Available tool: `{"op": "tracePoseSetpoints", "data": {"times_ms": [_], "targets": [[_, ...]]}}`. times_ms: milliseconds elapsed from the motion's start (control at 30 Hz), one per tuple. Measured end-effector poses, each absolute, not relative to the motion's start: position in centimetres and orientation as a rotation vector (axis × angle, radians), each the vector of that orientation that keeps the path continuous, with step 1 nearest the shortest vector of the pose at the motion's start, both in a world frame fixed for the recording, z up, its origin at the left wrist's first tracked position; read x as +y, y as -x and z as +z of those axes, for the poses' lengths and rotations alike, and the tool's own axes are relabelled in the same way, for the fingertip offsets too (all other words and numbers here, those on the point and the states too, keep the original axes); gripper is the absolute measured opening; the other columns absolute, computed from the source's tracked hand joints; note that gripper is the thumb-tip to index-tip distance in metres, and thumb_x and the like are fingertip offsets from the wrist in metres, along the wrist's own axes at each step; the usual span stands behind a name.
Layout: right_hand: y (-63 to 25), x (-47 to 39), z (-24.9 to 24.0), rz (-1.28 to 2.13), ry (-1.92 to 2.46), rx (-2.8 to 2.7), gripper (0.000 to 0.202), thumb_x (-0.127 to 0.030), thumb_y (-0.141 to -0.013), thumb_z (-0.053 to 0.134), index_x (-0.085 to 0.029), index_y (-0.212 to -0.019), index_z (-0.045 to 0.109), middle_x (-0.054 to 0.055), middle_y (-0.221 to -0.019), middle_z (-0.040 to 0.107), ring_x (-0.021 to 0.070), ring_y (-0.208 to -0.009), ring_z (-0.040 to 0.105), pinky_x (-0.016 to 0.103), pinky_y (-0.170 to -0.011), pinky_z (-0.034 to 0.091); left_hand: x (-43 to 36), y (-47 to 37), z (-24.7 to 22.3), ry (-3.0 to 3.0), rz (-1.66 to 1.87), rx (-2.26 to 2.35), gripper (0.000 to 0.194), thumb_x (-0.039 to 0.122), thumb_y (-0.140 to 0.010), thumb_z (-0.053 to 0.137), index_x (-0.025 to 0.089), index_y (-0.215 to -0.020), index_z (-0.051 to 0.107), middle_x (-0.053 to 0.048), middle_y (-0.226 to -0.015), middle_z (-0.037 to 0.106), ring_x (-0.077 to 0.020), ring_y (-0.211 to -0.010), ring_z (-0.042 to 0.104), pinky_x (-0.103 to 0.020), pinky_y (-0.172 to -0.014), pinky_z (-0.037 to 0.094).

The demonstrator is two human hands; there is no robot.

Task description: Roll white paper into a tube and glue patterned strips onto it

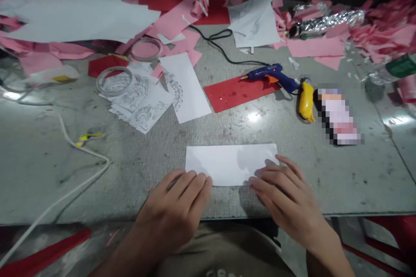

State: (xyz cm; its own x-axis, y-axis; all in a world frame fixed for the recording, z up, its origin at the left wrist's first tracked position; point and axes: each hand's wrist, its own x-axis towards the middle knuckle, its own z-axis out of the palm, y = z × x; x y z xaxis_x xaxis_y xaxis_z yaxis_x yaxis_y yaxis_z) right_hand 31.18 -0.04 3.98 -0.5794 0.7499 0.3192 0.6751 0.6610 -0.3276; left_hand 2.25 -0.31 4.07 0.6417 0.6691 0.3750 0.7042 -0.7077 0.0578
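Observation:
A white folded-looking sheet of paper (230, 162) lies lengthwise in front of me near the table's front edge. My left hand (180, 205) is at its lower left corner, fingers curled close together over the edge; the thumb is hidden. Over the lower right corner my right hand (289, 194) has its fingers spread, the tips at the paper and casting shadows on it. Beyond the sheet, a blue glue gun (273, 73) rests with its nozzle over a red paper strip (240, 93).
Printed cutouts (139, 106) with a tape roll (114, 81) on top lie at left, beside a printed white card (185, 88). A yellow object (306, 100) and a phone (339, 117) lie right. Pink scraps (383, 30) line the back. A white cable (81, 149) crosses the left side.

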Motion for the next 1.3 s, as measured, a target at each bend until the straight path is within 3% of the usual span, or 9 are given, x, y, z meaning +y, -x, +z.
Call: {"op": "tracePoseSetpoints", "data": {"times_ms": [100, 233, 367, 500, 600, 767, 900, 1067, 1300], "targets": [[-31.1, -0.1, 4.1, 0.236, 1.141, -2.435, 0.030, -0.003, -0.097, 0.067, -0.017, -0.124, 0.070, 0.010, -0.122, 0.076, 0.0277, -0.114, 0.067, 0.052, -0.104, 0.052, -0.3, -2.4, 4.0, 2.781, -0.629, -1.194, 0.029, 0.002, -0.103, 0.048, 0.010, -0.109, 0.075, -0.008, -0.102, 0.078, -0.0245, -0.095, 0.069, -0.043, -0.094, 0.051], [-31.0, -0.1, 4.3, 0.280, 1.145, -2.392, 0.029, -0.001, -0.097, 0.066, -0.017, -0.121, 0.069, 0.009, -0.120, 0.078, 0.0276, -0.111, 0.068, 0.047, -0.094, 0.053, -1.1, -2.0, 3.6, 2.849, -0.684, -1.325, 0.029, 0.002, -0.104, 0.049, 0.013, -0.117, 0.073, -0.007, -0.109, 0.077, -0.0235, -0.101, 0.068, -0.044, -0.100, 0.051], [-30.6, -0.1, 4.3, 0.344, 1.117, -2.394, 0.026, 0.000, -0.097, 0.065, -0.015, -0.118, 0.070, 0.009, -0.116, 0.080, 0.0258, -0.108, 0.068, 0.046, -0.096, 0.053, -2.4, -1.1, 3.2, 2.818, -0.838, -1.323, 0.038, 0.006, -0.102, 0.061, 0.017, -0.137, 0.067, -0.009, -0.127, 0.074, -0.0236, -0.116, 0.067, -0.046, -0.111, 0.050], [-30.0, 0.0, 4.5, 0.362, 1.130, -2.332, 0.026, 0.002, -0.096, 0.065, -0.014, -0.116, 0.069, 0.008, -0.110, 0.079, 0.0236, -0.108, 0.069, 0.046, -0.106, 0.053, -2.9, -0.8, 3.0, 2.741, -0.801, -1.297, 0.043, 0.009, -0.103, 0.059, 0.018, -0.144, 0.067, -0.008, -0.135, 0.072, -0.0229, -0.124, 0.065, -0.044, -0.120, 0.044], [-29.8, 0.2, 4.7, 0.423, 1.179, -2.299, 0.025, 0.001, -0.097, 0.063, -0.016, -0.114, 0.069, 0.006, -0.108, 0.078, 0.0209, -0.103, 0.070, 0.050, -0.118, 0.047, -2.3, -1.1, 3.3, 2.762, -0.688, -1.336, 0.042, 0.008, -0.104, 0.054, 0.017, -0.143, 0.067, -0.007, -0.131, 0.074, -0.0240, -0.122, 0.066, -0.045, -0.116, 0.046], [-29.8, 0.2, 4.7, 0.329, 1.235, -2.357, 0.038, 0.003, -0.097, 0.056, -0.017, -0.126, 0.070, 0.005, -0.104, 0.077, 0.0207, -0.097, 0.069, 0.057, -0.121, 0.041, -0.9, -1.6, 4.3, 2.786, -0.561, -1.240, 0.038, 0.006, -0.107, 0.040, 0.009, -0.129, 0.072, -0.010, -0.119, 0.078, -0.0263, -0.114, 0.068, -0.046, -0.104, 0.049], [-29.6, -0.1, 4.6, 0.119, 1.108, -2.428, 0.043, 0.003, -0.096, 0.053, -0.014, -0.131, 0.071, 0.010, -0.118, 0.079, 0.0275, -0.118, 0.066, 0.064, -0.126, 0.030, -1.0, -1.7, 3.9, 2.769, -0.573, -1.236, 0.039, 0.006, -0.108, 0.040, 0.007, -0.131, 0.071, -0.012, -0.122, 0.078, -0.0267, -0.112, 0.069, -0.046, -0.103, 0.048], [-29.1, 0.0, 4.3, 0.034, 1.071, -2.460, 0.035, -0.003, -0.101, 0.055, -0.014, -0.127, 0.075, 0.009, -0.125, 0.080, 0.0286, -0.124, 0.064, 0.058, -0.124, 0.032, -1.1, -1.7, 3.2, 2.768, -0.664, -1.277, 0.039, 0.005, -0.108, 0.039, 0.006, -0.132, 0.070, -0.012, -0.125, 0.077, -0.0255, -0.113, 0.068, -0.045, -0.103, 0.047], [-28.8, 0.1, 4.0, 0.109, 1.057, -2.535, 0.040, -0.001, -0.103, 0.048, -0.008, -0.135, 0.071, 0.012, -0.129, 0.079, 0.0291, -0.124, 0.065, 0.055, -0.118, 0.039, -0.6, -1.6, 4.2, 2.774, -0.576, -1.303, 0.039, 0.010, -0.110, 0.037, 0.008, -0.131, 0.070, -0.011, -0.115, 0.077, -0.0248, -0.105, 0.068, -0.042, -0.097, 0.048]]}}
